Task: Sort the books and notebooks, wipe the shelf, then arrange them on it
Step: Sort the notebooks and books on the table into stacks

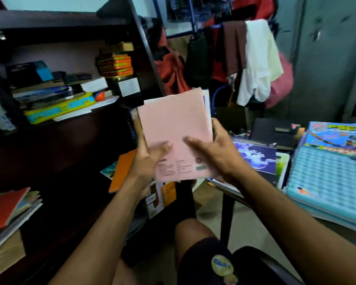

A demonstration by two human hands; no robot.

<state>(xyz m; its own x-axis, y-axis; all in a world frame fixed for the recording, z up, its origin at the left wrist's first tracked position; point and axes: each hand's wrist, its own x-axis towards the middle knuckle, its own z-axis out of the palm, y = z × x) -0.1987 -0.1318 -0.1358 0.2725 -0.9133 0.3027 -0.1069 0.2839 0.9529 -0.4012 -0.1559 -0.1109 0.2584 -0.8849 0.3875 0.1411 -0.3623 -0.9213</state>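
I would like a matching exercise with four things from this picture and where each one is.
Things:
1. pink paper-covered notebook
2. yellow and blue flat book
3. white cloth garment
4. light blue grid-patterned book

Places:
A. hanging on the rack
B. on the right-hand pile
C. held in both hands
D. on the dark shelf

Pairs: 1-C, 2-D, 3-A, 4-B

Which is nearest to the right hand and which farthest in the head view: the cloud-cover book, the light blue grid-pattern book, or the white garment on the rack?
From the right hand:
1. Cloud-cover book, just right of the hand.
2. Light blue grid-pattern book, further right on the stack.
3. White garment, hanging on the rack behind.
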